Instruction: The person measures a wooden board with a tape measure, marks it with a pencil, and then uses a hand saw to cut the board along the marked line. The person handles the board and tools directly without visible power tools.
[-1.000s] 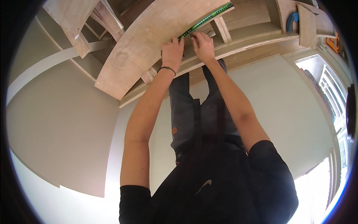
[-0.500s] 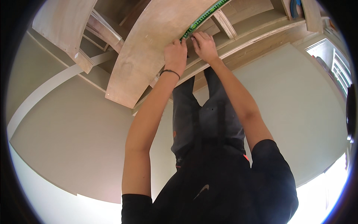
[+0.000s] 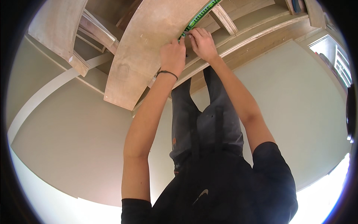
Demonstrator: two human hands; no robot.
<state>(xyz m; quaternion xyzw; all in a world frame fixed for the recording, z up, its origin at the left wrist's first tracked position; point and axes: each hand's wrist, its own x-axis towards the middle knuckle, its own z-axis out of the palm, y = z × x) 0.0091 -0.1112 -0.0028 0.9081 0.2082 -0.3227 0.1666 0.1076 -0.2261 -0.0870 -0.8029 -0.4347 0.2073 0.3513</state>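
A long plywood board (image 3: 134, 52) runs diagonally across the top of the view, with a green tape measure (image 3: 203, 13) stretched along its right edge. My left hand (image 3: 172, 56) has its fingers curled over that edge, gripping the lower end of the tape; the tape's case is hidden. Just right of it, my right hand (image 3: 204, 45) is closed at the tape, fingertips close to the left thumb; whatever is between them is too small and covered to make out. Below both hands runs a layered plywood rail (image 3: 253, 37), with a cross-piece (image 3: 222, 20) above it.
More cut plywood pieces (image 3: 56, 26) lie at the upper left beside a pale curved strip (image 3: 41, 93). A blue object (image 3: 295, 5) sits by a short board (image 3: 313, 13) at top right. A window (image 3: 332, 58) is at the right; my legs are below the frame.
Both hands remain at the tape along the board's edge, with small finger shifts. The whole view has shifted slightly, and the orange object seen at the right earlier has dropped from clear sight.
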